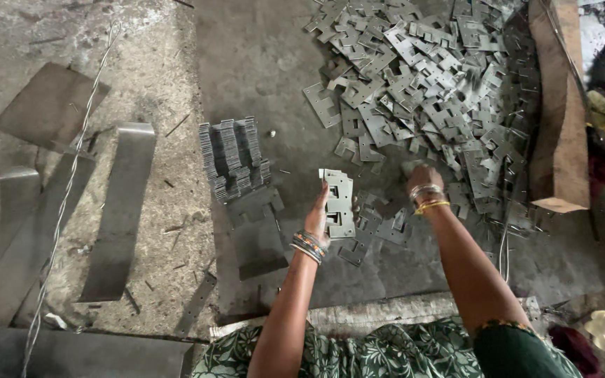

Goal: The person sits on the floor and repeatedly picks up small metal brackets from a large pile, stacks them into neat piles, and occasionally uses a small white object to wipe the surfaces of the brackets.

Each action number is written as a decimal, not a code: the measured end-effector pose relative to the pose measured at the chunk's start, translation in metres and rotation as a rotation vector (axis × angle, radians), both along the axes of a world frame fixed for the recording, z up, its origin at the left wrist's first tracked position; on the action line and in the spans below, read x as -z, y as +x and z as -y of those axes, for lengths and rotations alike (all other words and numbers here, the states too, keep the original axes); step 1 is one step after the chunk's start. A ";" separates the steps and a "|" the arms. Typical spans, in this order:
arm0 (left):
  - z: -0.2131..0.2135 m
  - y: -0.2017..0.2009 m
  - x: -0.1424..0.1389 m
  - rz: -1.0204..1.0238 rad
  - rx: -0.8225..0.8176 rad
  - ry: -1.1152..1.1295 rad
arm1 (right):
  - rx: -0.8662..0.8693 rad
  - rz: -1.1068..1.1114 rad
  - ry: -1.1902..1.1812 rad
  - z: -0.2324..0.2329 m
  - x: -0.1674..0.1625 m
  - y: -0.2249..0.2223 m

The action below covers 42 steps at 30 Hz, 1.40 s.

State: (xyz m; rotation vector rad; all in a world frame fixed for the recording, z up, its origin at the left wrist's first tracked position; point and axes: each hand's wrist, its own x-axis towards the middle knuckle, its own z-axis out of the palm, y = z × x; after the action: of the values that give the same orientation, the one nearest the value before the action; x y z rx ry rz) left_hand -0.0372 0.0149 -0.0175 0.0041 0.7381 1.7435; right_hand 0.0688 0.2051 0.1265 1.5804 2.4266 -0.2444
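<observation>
Nearest to us is the green patterned cloth (386,350) over our lap, at the edge of the grey concrete floor (260,63) where we sit. From there our left hand (318,218) is clamped on a small stack of flat grey notched metal plates (338,203), held just above the floor; the stack stands upright in the grip, its long axis running away from us, its cut-out slots facing right. To do this well, we judge that the plates should be squared edge to edge and the notches aligned before more are added, with fingers kept off the sharp edges. Our right hand (423,179) reaches down into the near edge of the loose heap of grey plates (428,77); whether its fingers have closed, we cannot tell. Left of the hands stand neat rows of stacked plates (232,157).
</observation>
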 end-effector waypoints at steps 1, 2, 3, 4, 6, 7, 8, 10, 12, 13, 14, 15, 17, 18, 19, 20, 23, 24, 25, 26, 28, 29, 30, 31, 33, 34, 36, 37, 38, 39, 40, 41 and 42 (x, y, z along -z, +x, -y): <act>0.000 0.000 0.000 -0.004 0.002 -0.007 | 0.007 0.039 -0.035 0.002 0.000 -0.001; 0.000 -0.001 0.001 -0.007 0.004 -0.017 | -0.032 0.020 -0.022 0.005 0.001 0.001; 0.000 -0.001 0.000 -0.010 0.004 -0.026 | -0.062 0.015 -0.011 0.007 0.004 0.004; 0.000 -0.001 0.000 0.002 0.008 -0.005 | -0.098 0.014 -0.001 0.010 0.009 0.009; 0.000 -0.002 -0.002 0.026 0.029 0.027 | -0.175 0.011 0.005 0.020 0.016 0.022; 0.000 -0.002 -0.003 0.010 0.025 0.027 | -0.219 0.013 0.004 0.026 0.021 0.029; 0.001 -0.002 -0.004 -0.004 0.021 0.026 | -0.263 0.011 0.005 0.032 0.026 0.035; 0.002 -0.002 -0.007 0.007 0.023 0.037 | -0.366 0.012 0.020 0.042 0.034 0.043; 0.003 -0.002 -0.009 0.050 0.038 0.063 | -0.482 -0.014 0.079 0.046 0.037 0.047; 0.003 -0.002 -0.010 0.046 0.036 0.064 | -0.547 -0.020 0.129 0.047 0.037 0.047; 0.003 -0.002 -0.010 0.044 0.035 0.061 | -0.419 0.009 0.050 0.047 0.035 0.048; 0.002 -0.002 -0.010 0.042 0.032 0.059 | -0.294 0.039 -0.028 0.047 0.032 0.049; 0.002 -0.002 -0.007 0.006 0.028 0.051 | -0.316 -0.079 -0.013 0.048 0.026 0.052; 0.001 -0.002 -0.005 -0.011 0.025 0.046 | -0.459 -0.228 0.079 0.049 0.024 0.056; 0.001 -0.002 -0.003 -0.020 0.021 -0.023 | -0.600 -0.377 0.169 0.050 0.022 0.059; 0.001 -0.002 -0.001 -0.027 0.015 -0.093 | -0.747 -0.447 0.278 0.051 0.021 0.061; 0.001 -0.001 0.003 -0.011 0.048 -0.081 | -0.990 -0.484 0.473 0.047 0.026 0.066; 0.001 -0.001 0.004 -0.007 0.062 -0.035 | -0.958 -0.394 0.452 0.043 0.029 0.064; 0.001 -0.001 0.004 0.007 0.075 -0.069 | -0.930 -0.309 0.430 0.038 0.032 0.062; 0.001 -0.001 0.004 0.023 0.089 -0.108 | -0.957 -0.287 0.368 0.034 0.036 0.060; 0.001 -0.001 0.003 -0.068 0.086 -0.218 | -1.011 -0.238 0.244 0.026 0.040 0.057; 0.000 -0.001 0.002 -0.178 0.071 -0.289 | -1.019 -0.208 0.249 0.024 0.038 0.055; 0.000 0.000 0.002 -0.287 0.056 -0.357 | -1.027 -0.176 0.255 0.022 0.037 0.054; -0.001 0.000 0.003 -0.332 0.046 -0.328 | -1.035 -0.143 0.261 0.019 0.035 0.052; -0.002 0.000 0.007 -0.417 0.042 -0.276 | -0.958 -0.086 0.182 0.017 0.030 0.049; -0.002 0.000 0.011 -0.329 0.010 -0.255 | -0.924 -0.061 0.147 0.016 0.027 0.047; -0.004 -0.001 0.020 -0.147 -0.057 -0.219 | -0.595 0.152 0.050 0.015 0.018 0.041; -0.005 -0.002 0.026 -0.239 -0.076 -0.169 | -0.430 0.258 -0.002 0.016 0.015 0.039; -0.006 -0.004 0.031 -0.335 -0.093 -0.116 | -0.464 -0.065 0.010 0.017 0.012 0.037; -0.009 -0.007 0.036 -0.433 -0.112 -0.060 | -0.490 -0.391 0.025 0.018 0.010 0.037; -0.011 -0.010 0.040 -0.616 -0.142 -0.030 | -0.505 -0.717 0.040 0.020 0.009 0.037; -0.012 -0.011 0.042 -0.797 -0.167 0.001 | -0.439 -0.727 -0.108 0.022 0.008 0.039; -0.013 -0.012 0.041 -0.977 -0.192 0.035 | -0.372 -0.734 -0.254 0.026 0.009 0.041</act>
State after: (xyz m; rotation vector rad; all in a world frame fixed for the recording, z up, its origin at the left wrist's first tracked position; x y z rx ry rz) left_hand -0.0494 0.0281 -0.0590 0.8837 1.4350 1.9008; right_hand 0.1100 0.1786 0.1172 1.0022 2.9782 -1.1779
